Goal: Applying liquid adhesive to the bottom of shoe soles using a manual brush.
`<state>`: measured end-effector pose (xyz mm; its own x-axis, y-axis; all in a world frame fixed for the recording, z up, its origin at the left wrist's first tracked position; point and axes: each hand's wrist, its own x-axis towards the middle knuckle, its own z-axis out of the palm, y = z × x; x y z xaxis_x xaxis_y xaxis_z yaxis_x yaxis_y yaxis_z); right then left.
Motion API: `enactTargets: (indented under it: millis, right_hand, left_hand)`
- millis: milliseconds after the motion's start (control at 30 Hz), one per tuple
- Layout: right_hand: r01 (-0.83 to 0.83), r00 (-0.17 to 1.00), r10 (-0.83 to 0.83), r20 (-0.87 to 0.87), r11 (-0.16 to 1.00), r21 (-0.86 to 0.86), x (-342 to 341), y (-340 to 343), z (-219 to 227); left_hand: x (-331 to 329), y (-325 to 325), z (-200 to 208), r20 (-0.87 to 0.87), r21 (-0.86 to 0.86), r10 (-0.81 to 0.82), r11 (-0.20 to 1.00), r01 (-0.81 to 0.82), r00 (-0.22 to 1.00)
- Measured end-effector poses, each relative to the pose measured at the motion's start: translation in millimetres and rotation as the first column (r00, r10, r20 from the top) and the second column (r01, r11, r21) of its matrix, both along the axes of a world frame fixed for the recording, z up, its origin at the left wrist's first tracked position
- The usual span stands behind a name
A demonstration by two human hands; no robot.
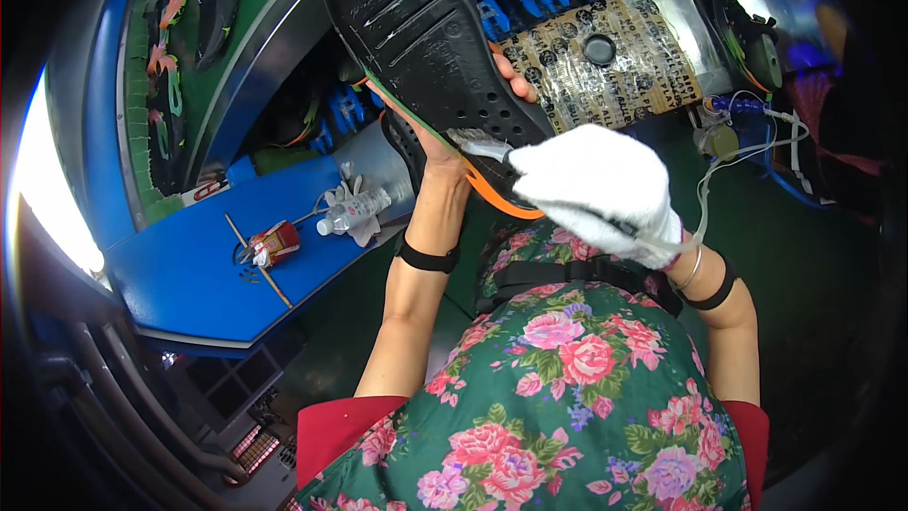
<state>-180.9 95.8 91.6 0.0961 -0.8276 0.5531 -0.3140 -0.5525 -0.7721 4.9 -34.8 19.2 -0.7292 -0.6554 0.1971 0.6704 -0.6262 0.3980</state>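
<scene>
My bare left hand (433,139) holds a large black shoe sole (416,33), its thumb side along the left edge and its fingertips showing at the right edge. The sole is tilted up, with grooves and several holes in its face and an orange rim at its lower end. In my right hand (596,185), covered by a white knit glove, is a brush (482,146). Its pale, wet-looking bristles touch the sole's lower left part. A thin clear tube (702,199) runs to the right hand. The gloved fingers are closed and partly hidden.
On the blue table (203,274) at left are a clear plastic bottle (355,213), a crumpled white glove (350,189), a red container (274,244) and a thin stick. Shoes (216,5) lie on a green belt. Ahead is a taped metal surface (653,57) with another shoe (742,33).
</scene>
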Motion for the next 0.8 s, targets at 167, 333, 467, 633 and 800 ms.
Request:
enactTargets:
  millis: [167, 333, 467, 633, 800]
  right_hand:
    - [-0.061, 0.997, 0.059, 0.049, 0.997, 0.049, 2.2, 4.3, -1.6]
    - [0.012, 0.976, -0.043, 0.214, 0.990, 0.141, -2.5, -0.9, -2.4]
    - [-0.006, 0.991, -0.012, 0.134, 0.992, 0.128, -0.6, 3.0, -4.1]
    - [-0.052, 0.979, 0.009, 0.205, 0.978, 0.203, -7.4, 2.0, -9.5]
    - [-0.052, 0.988, 0.028, 0.152, 0.986, 0.156, -3.8, 1.9, -8.1]
  left_hand:
    - [-4.3, 2.5, 3.2, 0.041, 0.071, 0.039, 0.997, -0.042, 0.998]
    - [2.2, -5.6, 3.4, 0.110, 0.016, 0.024, 1.000, -0.025, 0.994]
    - [1.6, -10.2, 6.4, 0.144, -0.007, -0.012, 1.000, 0.013, 0.990]
    - [-4.6, -12.1, 17.7, 0.179, -0.047, 0.015, 0.999, -0.007, 0.984]
    - [0.5, -18.0, 12.8, 0.217, -0.055, 0.001, 0.998, 0.011, 0.976]
